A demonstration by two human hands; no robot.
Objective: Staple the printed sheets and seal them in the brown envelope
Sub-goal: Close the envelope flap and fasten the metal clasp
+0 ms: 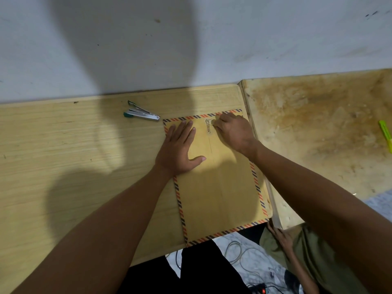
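Note:
The brown envelope (218, 187), edged with red and dark stripes, lies flat on the light wooden table (74, 155) at its right end. Its flap is folded down, and a string closure with two small discs (208, 126) shows near the top. My left hand (178, 147) presses flat on the envelope's upper left part with straight fingers. My right hand (233, 130) is at the top right of the envelope, its fingertips curled beside the string closure; whether they pinch the string is hard to tell. The printed sheets are not visible. A green and silver stapler (141, 114) lies left of the envelope, near the wall.
A white wall (191, 39) runs along the back of the table. A stained plywood surface (318, 128) adjoins on the right, with a yellow-green object (386, 134) at its far edge. Cables lie on the floor below. Another person's hand (282, 236) touches the plywood's front edge.

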